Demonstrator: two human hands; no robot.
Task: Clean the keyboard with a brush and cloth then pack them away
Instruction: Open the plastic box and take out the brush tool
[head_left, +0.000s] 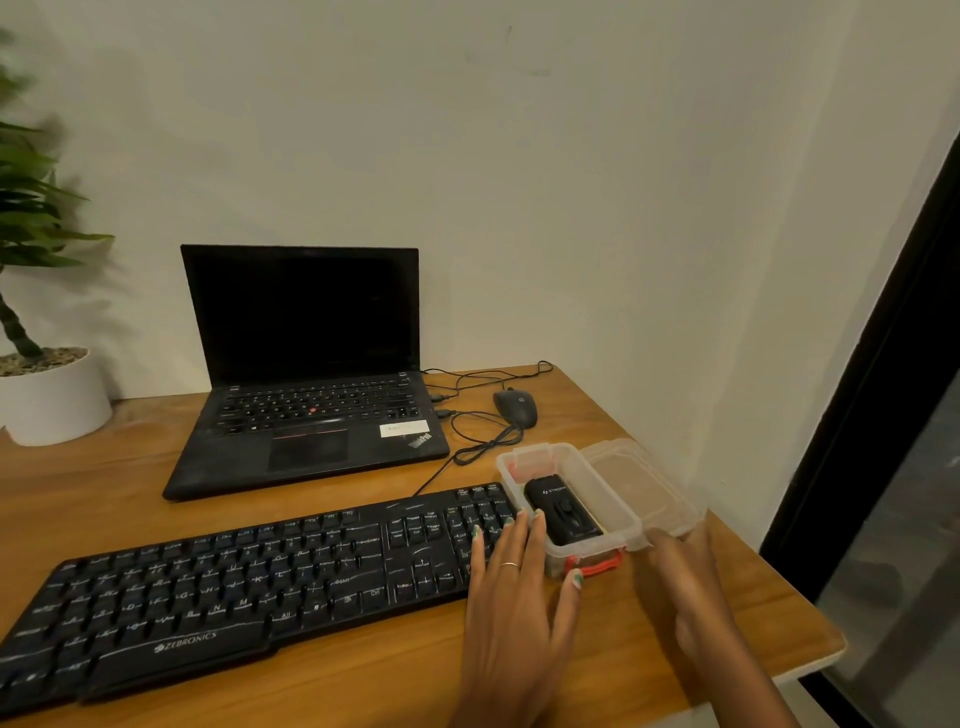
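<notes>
A black Zebronics keyboard (249, 582) lies across the front of the wooden desk. At its right end stands a clear plastic box (618, 512) with red clasps, holding a black oblong device (563, 512) with white lettering. The box's clear lid (644, 478) lies against its right side. My left hand (511, 597) rests flat over the keyboard's right end, straight fingers along the box's left wall and thumb at the front red clasp. My right hand (680, 582) is blurred, just in front of the lid's near edge, fingers stretched toward it. I see no brush or cloth.
An open black laptop (306, 395) sits behind the keyboard, with a wired black mouse (515, 408) and looped cables (483, 441) to its right. A potted plant (49, 395) stands at the far left. The desk's right edge (810, 613) is close to my right hand.
</notes>
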